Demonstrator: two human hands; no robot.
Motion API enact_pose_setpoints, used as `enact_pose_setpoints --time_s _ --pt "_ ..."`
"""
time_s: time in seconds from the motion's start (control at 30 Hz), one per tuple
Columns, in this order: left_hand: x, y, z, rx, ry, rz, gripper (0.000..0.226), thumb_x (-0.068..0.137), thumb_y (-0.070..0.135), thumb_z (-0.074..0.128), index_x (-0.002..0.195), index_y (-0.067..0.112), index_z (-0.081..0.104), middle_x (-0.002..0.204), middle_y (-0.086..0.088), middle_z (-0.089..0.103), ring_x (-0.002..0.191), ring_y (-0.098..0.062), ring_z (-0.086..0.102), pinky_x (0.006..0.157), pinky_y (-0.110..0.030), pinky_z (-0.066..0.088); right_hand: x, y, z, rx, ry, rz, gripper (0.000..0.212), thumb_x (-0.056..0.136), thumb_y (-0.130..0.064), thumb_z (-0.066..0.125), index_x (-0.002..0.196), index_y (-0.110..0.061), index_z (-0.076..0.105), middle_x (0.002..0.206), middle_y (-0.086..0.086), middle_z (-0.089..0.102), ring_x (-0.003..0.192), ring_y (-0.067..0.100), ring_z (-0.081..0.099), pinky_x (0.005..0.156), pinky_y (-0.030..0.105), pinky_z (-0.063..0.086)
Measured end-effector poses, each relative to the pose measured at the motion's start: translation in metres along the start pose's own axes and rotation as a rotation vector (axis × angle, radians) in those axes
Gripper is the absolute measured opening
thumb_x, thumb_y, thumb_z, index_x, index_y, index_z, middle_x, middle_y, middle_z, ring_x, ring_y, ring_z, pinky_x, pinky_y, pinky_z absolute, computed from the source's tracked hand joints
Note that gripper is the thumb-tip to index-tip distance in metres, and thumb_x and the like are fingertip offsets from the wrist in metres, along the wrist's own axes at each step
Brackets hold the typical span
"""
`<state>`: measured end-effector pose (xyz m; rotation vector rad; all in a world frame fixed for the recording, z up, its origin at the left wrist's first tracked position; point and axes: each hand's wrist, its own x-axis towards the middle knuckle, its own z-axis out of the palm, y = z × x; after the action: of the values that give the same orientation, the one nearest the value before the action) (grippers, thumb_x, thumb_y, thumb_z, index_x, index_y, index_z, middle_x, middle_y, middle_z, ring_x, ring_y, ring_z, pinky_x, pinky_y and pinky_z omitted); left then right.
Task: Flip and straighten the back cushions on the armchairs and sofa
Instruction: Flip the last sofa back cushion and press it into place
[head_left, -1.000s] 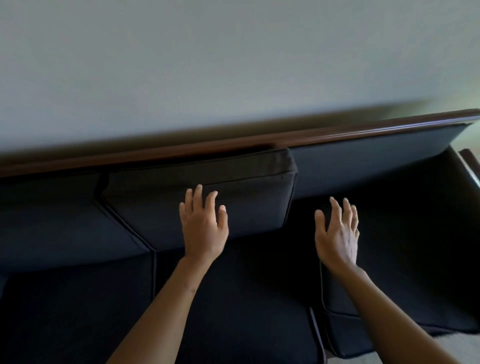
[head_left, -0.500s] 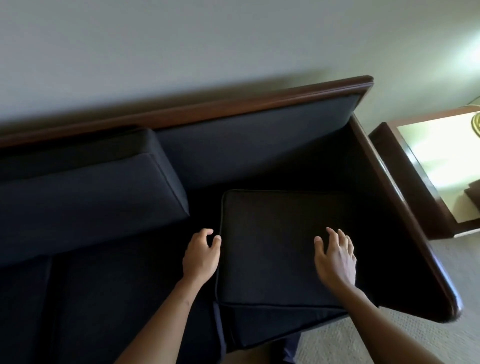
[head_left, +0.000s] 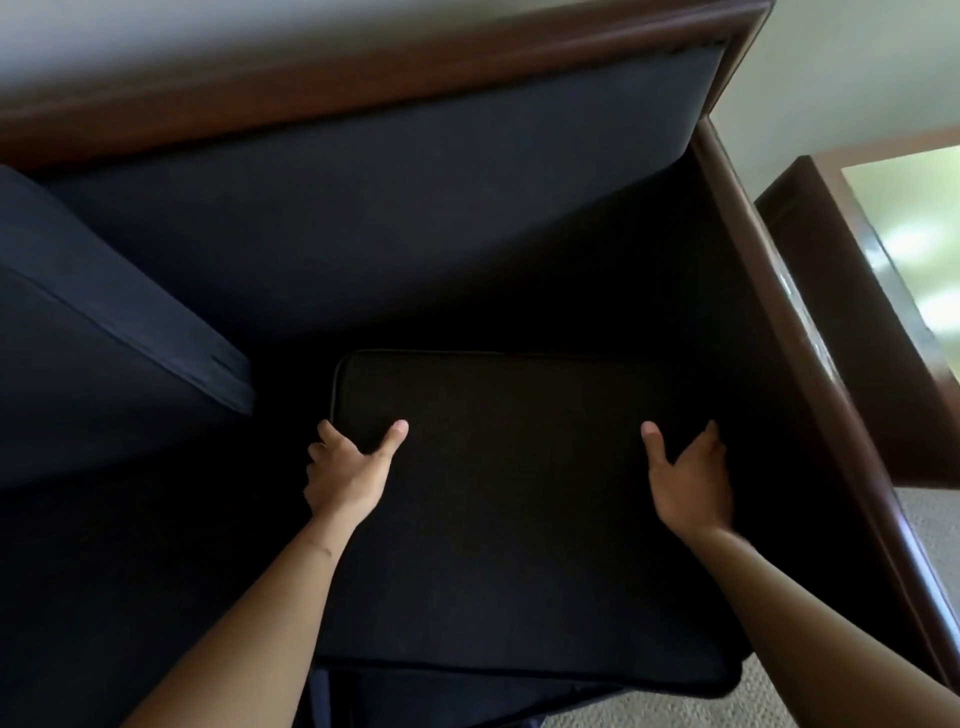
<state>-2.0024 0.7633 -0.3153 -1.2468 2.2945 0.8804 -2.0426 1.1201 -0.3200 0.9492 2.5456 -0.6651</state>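
Note:
A dark navy back cushion (head_left: 519, 493) lies flat on the right end of the sofa seat, its near edge hanging over the front. My left hand (head_left: 348, 473) grips its left edge, thumb on top and fingers curled under the side. My right hand (head_left: 691, 478) grips the right edge the same way. Behind it the sofa's bare backrest (head_left: 389, 197) shows under a brown wooden rail (head_left: 363, 67). Another back cushion (head_left: 88, 338) leans against the backrest at the left.
The sofa's wooden right arm (head_left: 810, 338) runs close beside my right hand. A dark wooden side table (head_left: 862, 312) with a glossy top stands beyond it. Beige carpet (head_left: 930, 525) shows at lower right. A pale wall rises behind the sofa.
The view has come closer to the flat cushion. Both hands, resting open on top before, have slid out to the cushion's left and right edges and closed on them.

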Motion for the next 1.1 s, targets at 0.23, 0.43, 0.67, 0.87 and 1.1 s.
enact_pose_setpoints --time_s 0.23,0.43,0.67,0.87,1.1 --pt "0.032 -0.006 0.000 -0.069 0.042 -0.041 0.142 0.052 0.097 0.071 0.159 0.011 0.036 0.153 -0.017 0.054 0.140 -0.044 0.051 0.109 -0.054 0.046 0.020 0.002 0.019 -0.076 0.108 0.061 0.100 0.086 -0.085 0.040 0.160 -0.023 0.014 0.153 0.024 0.045 0.130 0.048 0.053 0.102 0.063 0.047" --pt "0.016 -0.031 -0.014 -0.327 0.058 -0.056 0.137 0.047 0.087 0.086 0.157 0.018 0.042 0.153 -0.008 0.056 0.138 -0.036 0.055 0.113 -0.051 0.046 -0.009 0.000 0.001 0.076 0.104 -0.048 0.098 0.087 -0.079 0.054 0.160 -0.026 0.017 0.158 0.020 0.041 0.136 0.047 0.048 0.109 0.061 0.041" --pt "-0.047 -0.072 -0.072 -0.799 0.206 0.043 0.097 0.081 0.069 0.074 0.159 0.019 0.045 0.151 -0.001 0.056 0.143 -0.025 0.050 0.112 -0.035 0.040 -0.075 -0.026 -0.051 0.265 0.176 -0.280 0.093 0.080 -0.085 0.046 0.150 -0.025 0.031 0.139 0.024 0.059 0.120 0.050 0.058 0.102 0.056 0.041" --pt "-0.096 -0.093 -0.134 -1.089 0.182 0.176 0.118 0.060 0.079 0.086 0.156 0.021 0.050 0.151 -0.001 0.062 0.142 -0.022 0.055 0.123 -0.047 0.038 -0.130 -0.052 -0.095 0.549 0.231 -0.452 0.098 0.079 -0.086 0.046 0.150 -0.019 0.033 0.146 0.022 0.054 0.130 0.045 0.052 0.107 0.048 0.038" --pt "-0.140 -0.154 -0.201 -0.755 -0.077 0.339 0.111 0.056 0.009 0.103 0.152 0.019 0.049 0.136 -0.006 0.067 0.123 -0.013 0.066 0.088 -0.021 0.060 -0.204 -0.019 -0.106 0.600 0.097 -0.502 0.114 0.075 -0.092 0.051 0.153 -0.014 0.024 0.149 0.022 0.047 0.136 0.037 0.050 0.110 0.052 0.042"
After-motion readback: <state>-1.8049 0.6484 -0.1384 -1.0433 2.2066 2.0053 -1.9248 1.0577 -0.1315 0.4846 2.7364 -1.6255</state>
